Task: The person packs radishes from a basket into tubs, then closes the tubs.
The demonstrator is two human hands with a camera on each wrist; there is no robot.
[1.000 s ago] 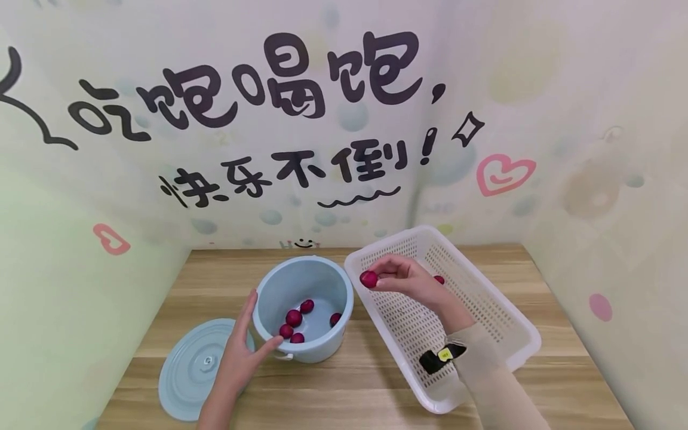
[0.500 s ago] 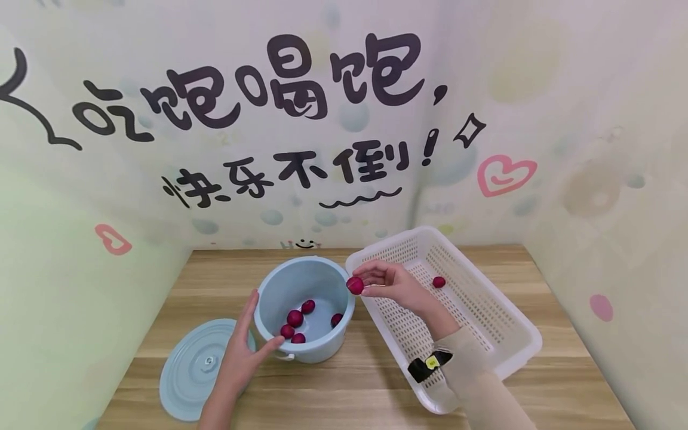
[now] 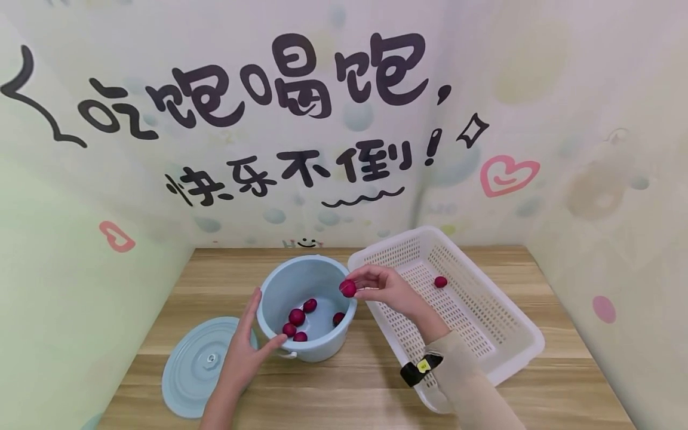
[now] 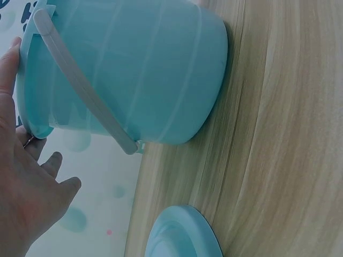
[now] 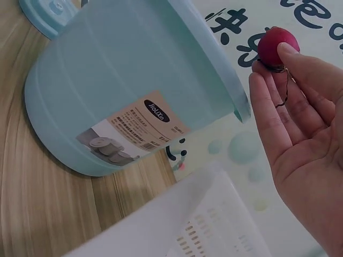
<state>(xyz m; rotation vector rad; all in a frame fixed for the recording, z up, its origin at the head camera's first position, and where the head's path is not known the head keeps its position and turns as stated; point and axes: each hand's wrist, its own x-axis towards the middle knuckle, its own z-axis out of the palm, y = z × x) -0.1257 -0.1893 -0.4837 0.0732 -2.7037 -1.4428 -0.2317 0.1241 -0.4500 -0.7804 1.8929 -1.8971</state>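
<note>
A light blue plastic bucket [image 3: 335,346] stands on the table with several small red radishes [image 3: 297,316] inside. My left hand [image 3: 244,358] holds its rim at the near left, thumb and fingers spread along the edge; in the left wrist view the hand [image 4: 27,171] touches the rim beside the grey handle [image 4: 86,85]. Between thumb and fingertips, my right hand [image 3: 389,292] pinches one radish [image 3: 348,288] just over the bucket's right rim. In the right wrist view, this radish [image 5: 277,47] shows a thin, dark, curly strand below it.
To the right a white perforated basket [image 3: 516,352] lies at an angle, close to the bucket, with one radish [image 3: 441,282] in it. A blue lid [image 3: 185,382] lies flat at left, partly behind my left forearm. Printed walls enclose the wooden table [image 3: 333,400].
My right hand has carried the radish leftward and slightly down, from above the basket to the bucket's rim. The radish left in the basket has come into fuller view. My left hand stays put.
</note>
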